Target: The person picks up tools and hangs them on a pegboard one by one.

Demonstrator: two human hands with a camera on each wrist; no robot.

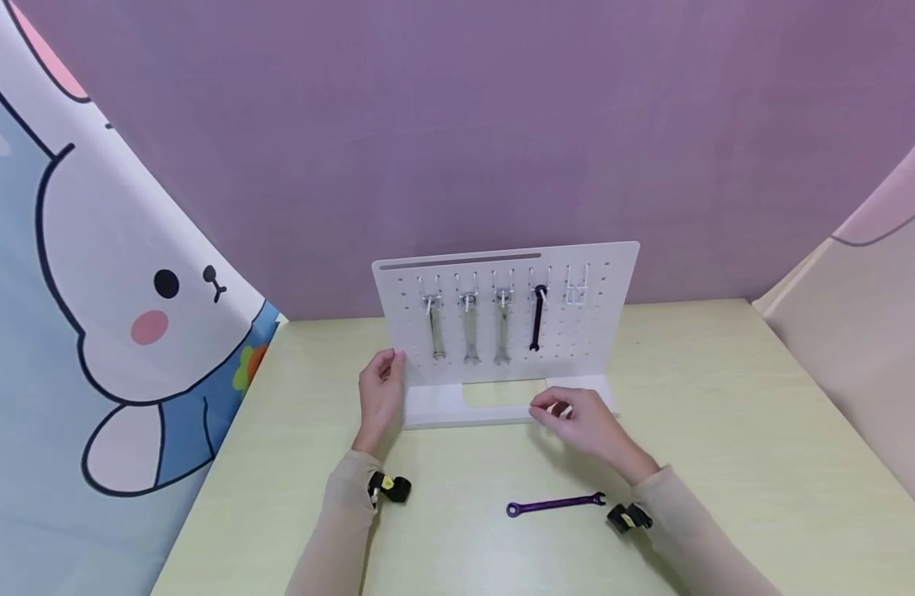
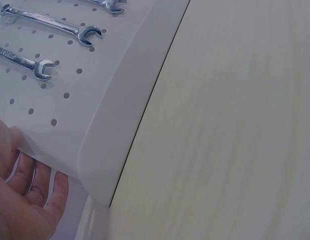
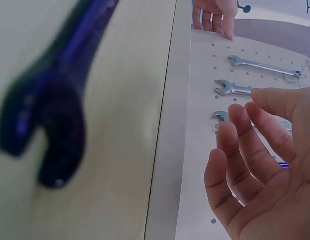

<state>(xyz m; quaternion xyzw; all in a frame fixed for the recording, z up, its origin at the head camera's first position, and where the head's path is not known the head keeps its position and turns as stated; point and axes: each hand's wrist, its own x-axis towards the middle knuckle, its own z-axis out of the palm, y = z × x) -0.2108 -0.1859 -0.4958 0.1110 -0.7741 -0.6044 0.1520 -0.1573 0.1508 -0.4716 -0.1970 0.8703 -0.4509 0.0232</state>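
Observation:
A white pegboard [image 1: 502, 323] stands upright on its base. My left hand [image 1: 381, 397] grips its left side edge; in the left wrist view the thumb lies at the front face and the fingers reach behind. Over the front right of the base hovers my right hand [image 1: 582, 420], fingers loosely bent and holding nothing. Three silver wrenches [image 1: 470, 331] hang from hooks on the board, and a dark wrench [image 1: 537, 319] hangs to their right. On the table before the board lies a purple combination wrench [image 1: 556, 504], its open end large in the right wrist view.
A bare wire hook [image 1: 576, 290] sits at the board's right. The light wooden table [image 1: 725, 414] runs back to a purple curtain [image 1: 502, 124]. A cloth with a cartoon rabbit [image 1: 151, 273] hangs along the left side. Each wrist wears a small black camera.

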